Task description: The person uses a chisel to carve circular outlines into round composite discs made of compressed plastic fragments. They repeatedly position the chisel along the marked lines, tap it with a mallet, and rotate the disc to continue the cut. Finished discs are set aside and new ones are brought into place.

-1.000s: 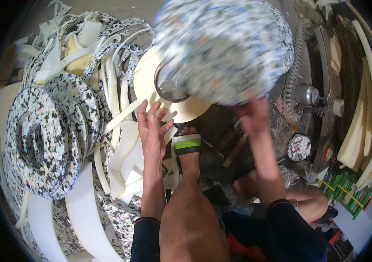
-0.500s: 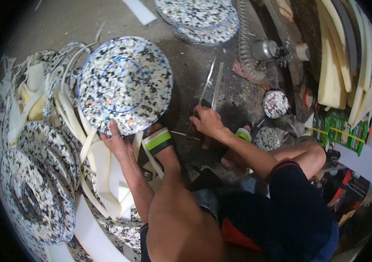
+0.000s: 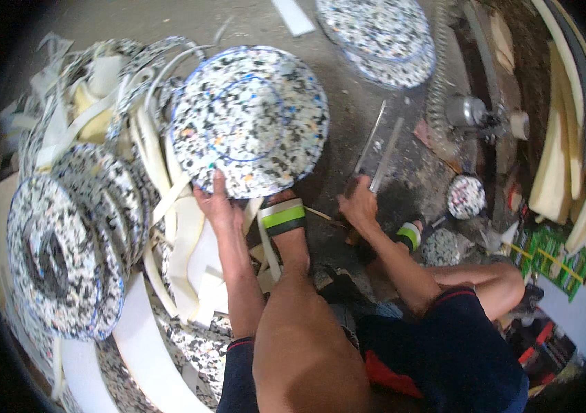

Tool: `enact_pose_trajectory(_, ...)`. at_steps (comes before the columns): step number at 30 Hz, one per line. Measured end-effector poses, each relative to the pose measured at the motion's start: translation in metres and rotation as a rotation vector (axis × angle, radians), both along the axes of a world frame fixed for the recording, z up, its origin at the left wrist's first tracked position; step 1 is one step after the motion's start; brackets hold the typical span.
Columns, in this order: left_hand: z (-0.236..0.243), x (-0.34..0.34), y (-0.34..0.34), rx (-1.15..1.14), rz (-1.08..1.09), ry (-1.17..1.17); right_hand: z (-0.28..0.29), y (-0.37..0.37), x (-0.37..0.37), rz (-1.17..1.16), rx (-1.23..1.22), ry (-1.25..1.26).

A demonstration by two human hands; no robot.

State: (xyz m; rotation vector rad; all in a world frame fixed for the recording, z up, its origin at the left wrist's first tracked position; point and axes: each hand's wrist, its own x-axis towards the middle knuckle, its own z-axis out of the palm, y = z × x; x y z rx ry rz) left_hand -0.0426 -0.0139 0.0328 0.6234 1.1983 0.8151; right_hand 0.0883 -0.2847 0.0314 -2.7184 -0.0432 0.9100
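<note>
A round disc of speckled black-and-white foam (image 3: 248,120), marked with blue circles, is tilted up in front of me. My left hand (image 3: 223,210) grips its lower edge, thumb on the face and fingers behind. To the right, my right hand (image 3: 360,206) is low over the floor, its fingers closed at the base of two long, thin blades. It appears to hold the handle of the right-hand long knife (image 3: 387,155); the grip itself is partly hidden. The other thin blade (image 3: 370,136) lies alongside, pointing the same way.
Foam offcuts (image 3: 93,110) and stacked speckled rings (image 3: 66,255) heap at my left. More foam discs (image 3: 379,31) lie on the floor ahead. On the right are a coiled hose (image 3: 439,82), a metal cup-like tool (image 3: 466,110), a small foam round (image 3: 466,197) and upright foam strips (image 3: 554,138).
The whole view has swung, so the scene sits farther right in the picture. My left hand still grips the foam disc. My right hand stays at the base of the blades.
</note>
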Motion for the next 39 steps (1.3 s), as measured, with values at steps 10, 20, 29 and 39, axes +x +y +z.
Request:
enact_pose_trajectory(10,0.001,-0.009,0.004,0.007,0.044,-0.085,0.054,-0.039,0.026,-0.350,0.583,0.098)
enact_pose_trajectory(20,0.006,-0.028,0.014,-0.088,-0.134,0.092,0.180,-0.045,0.046,-0.094,0.576,0.226)
enact_pose_trajectory(29,0.014,-0.018,-0.023,-0.179,-0.061,0.050,0.226,-0.015,0.077,0.057,0.480,0.157)
enact_pose_trajectory(39,0.035,-0.013,-0.050,-0.291,-0.359,0.148,0.270,0.011,0.105,0.472,0.450,-0.241)
